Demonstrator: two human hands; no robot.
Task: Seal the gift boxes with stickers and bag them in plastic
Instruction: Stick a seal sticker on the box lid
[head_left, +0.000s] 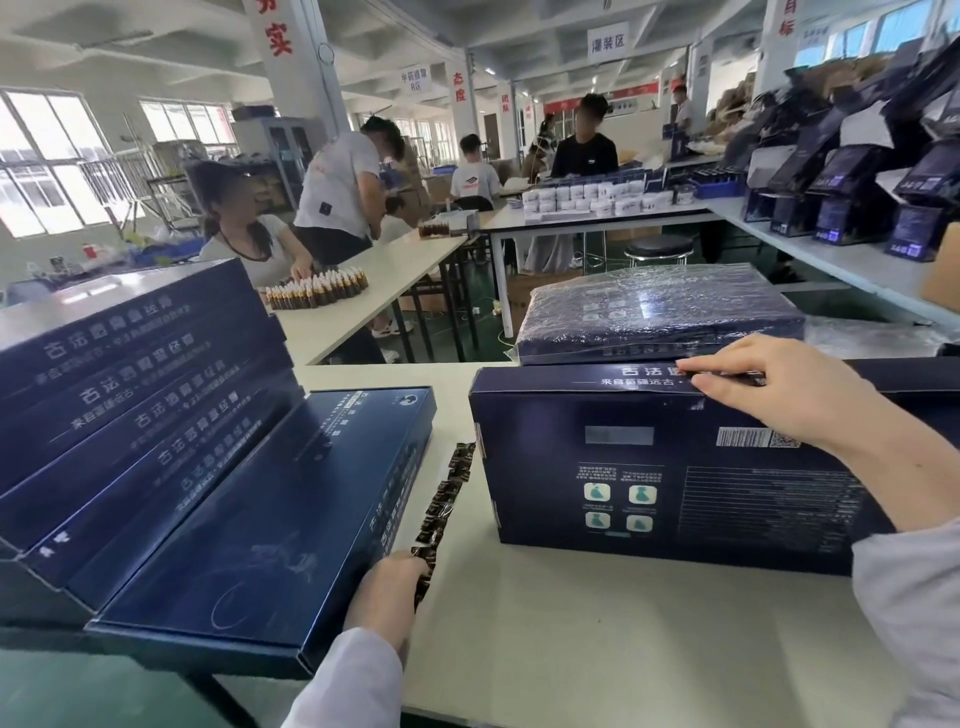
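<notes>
A dark blue gift box (665, 467) lies flat on the white table in front of me, its printed back up. My right hand (779, 387) rests on its far top edge, fingertips pressing a dark sticker over the seam. A strip of dark stickers (441, 509) runs along the table between this box and the boxes on the left. My left hand (387, 592) holds the near end of that strip. A flat blue box (280, 525) lies at the left beside a leaning row of several more boxes (130, 395). A plastic-wrapped box (660, 312) sits behind the middle one.
The white table (571, 623) spreads toward me. Tall dark packages (857, 187) stand on a table at the right. Rows of small brown bottles (317, 288) sit on a table behind, where several people work. A black stool (658, 248) stands in the aisle.
</notes>
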